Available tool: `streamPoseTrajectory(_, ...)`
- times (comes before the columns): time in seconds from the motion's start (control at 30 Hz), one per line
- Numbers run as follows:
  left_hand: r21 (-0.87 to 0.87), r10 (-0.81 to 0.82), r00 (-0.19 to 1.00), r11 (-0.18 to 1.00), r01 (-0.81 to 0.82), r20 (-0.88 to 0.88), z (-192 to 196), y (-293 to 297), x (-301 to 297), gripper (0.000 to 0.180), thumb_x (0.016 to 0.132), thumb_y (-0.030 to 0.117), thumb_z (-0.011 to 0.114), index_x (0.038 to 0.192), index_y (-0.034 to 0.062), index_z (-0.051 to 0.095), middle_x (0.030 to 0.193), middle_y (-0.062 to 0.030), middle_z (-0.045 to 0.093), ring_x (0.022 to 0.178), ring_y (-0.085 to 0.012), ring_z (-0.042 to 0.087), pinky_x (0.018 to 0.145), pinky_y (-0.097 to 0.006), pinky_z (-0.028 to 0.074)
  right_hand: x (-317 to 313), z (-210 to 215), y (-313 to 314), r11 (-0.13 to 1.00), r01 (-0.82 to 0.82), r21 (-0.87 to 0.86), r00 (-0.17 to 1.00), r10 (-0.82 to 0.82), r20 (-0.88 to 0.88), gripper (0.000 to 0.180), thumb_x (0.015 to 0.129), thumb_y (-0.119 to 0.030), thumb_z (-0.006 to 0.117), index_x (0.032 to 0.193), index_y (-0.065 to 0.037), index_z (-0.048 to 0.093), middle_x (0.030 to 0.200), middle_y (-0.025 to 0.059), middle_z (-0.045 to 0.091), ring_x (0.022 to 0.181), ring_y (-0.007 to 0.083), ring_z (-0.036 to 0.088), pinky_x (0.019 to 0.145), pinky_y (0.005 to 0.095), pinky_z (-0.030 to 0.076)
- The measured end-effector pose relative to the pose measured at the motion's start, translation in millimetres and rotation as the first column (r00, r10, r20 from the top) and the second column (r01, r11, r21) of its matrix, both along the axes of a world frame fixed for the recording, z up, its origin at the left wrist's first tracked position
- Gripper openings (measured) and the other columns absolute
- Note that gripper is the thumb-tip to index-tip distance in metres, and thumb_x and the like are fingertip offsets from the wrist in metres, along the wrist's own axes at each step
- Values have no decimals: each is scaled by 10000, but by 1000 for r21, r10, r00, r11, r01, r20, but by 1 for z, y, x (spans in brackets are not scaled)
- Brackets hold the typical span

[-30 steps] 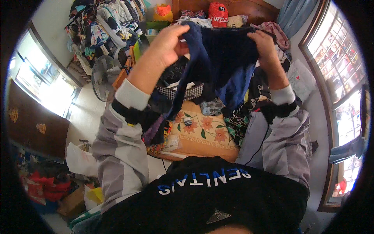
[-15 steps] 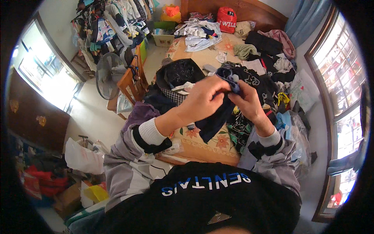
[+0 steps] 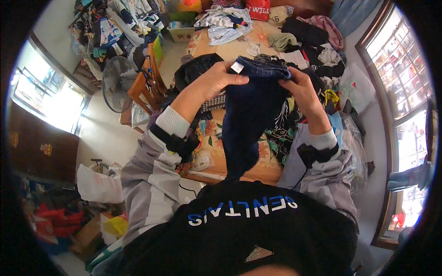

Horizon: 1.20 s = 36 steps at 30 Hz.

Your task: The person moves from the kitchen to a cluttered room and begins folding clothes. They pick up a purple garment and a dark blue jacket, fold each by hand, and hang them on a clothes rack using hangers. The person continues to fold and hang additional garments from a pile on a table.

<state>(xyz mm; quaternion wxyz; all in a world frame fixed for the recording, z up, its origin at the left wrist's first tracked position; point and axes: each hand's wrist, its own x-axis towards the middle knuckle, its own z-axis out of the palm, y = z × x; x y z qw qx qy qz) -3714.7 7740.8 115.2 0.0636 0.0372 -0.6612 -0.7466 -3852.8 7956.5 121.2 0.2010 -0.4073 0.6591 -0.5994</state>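
Both hands (image 3: 258,83) pinch navy garment (image 3: 248,119) (aloft).

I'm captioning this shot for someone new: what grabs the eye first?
A dark blue garment hangs at centre, pinched at its top edge by the left hand and right hand. Behind it, a bed is heaped with loose clothes, and a fan stands at left.

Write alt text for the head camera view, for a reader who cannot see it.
Seen from above, a person's left hand and right hand hold up a dark blue garment by its top edge, so it hangs over a bed strewn with clothes. A wooden chair and a standing fan are on the left.
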Motion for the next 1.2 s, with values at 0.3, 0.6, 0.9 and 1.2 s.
streamPoseTrajectory(0.3,-303,55,986,948,-101,-156,12,-2,-21,222,841,49,652,1060,19,629,961,5,635,881,-69,548,812,-244,446,-17,7,9,995,39,-88,997,-44,-63,183,844,15,615,1027,27,619,881,-40,610,827,41,511,752,204,419)
streamPoseTrajectory(0.6,-644,-214,917,763,-59,-337,-81,29,47,384,607,-111,610,952,53,660,854,-94,571,811,-246,588,709,-316,462,39,-61,78,987,-86,133,870,139,-473,346,541,94,604,865,-27,624,843,97,582,844,288,566,740,357,458)
streamPoseTrajectory(0.9,-699,-458,851,521,491,256,-431,130,165,315,715,-1,595,982,144,676,1111,-29,585,1189,-254,453,941,-450,397,192,-410,152,770,-221,599,891,409,-197,269,575,48,594,821,-61,603,840,126,539,846,335,521,686,408,446)
streamPoseTrajectory(1.2,-389,-518,671,555,735,530,-486,185,251,322,784,29,504,1030,152,674,1100,-63,612,1123,-276,510,941,-464,390,256,-473,209,462,-557,690,770,599,219,361,666,27,595,1010,-81,631,1049,127,573,999,345,519,840,431,456)
